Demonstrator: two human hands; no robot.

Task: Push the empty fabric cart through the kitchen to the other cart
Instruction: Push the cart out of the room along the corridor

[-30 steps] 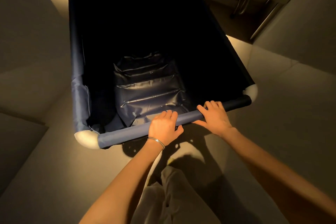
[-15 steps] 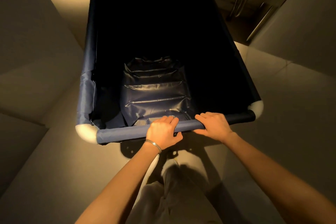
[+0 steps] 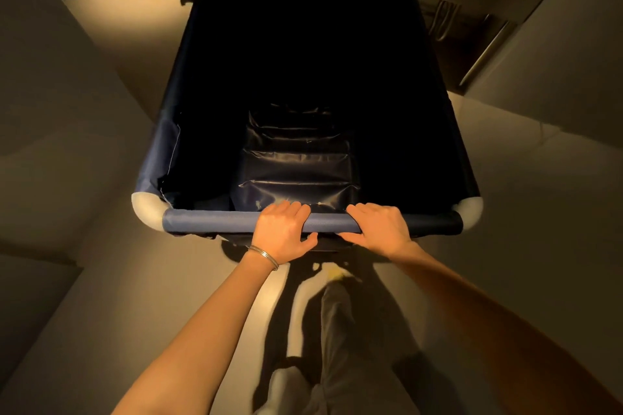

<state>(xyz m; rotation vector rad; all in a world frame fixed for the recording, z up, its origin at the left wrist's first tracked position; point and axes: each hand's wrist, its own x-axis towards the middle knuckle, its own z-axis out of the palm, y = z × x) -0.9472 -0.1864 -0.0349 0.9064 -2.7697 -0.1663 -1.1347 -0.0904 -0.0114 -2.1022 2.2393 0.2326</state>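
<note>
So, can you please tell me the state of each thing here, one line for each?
fabric cart: upright, open at the top, nothing visible inside
near rail: gripped by both hands
left hand: closed over the near rail
right hand: closed over the near rail
bracelet: worn on the left wrist

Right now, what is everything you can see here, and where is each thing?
fabric cart: one, dark navy, centre, nothing visible inside
near rail: one, blue fabric-covered, along the cart's close edge
corner fittings: four, white, at the cart's corners
floor: pale, around the cart
metal handles: several, silver, on dark cabinet fronts upper right
bracelet: thin, silver, on the left wrist
trouser leg: grey, bottom centre
left hand: gripping the near rail
right hand: gripping the near rail beside it
</note>
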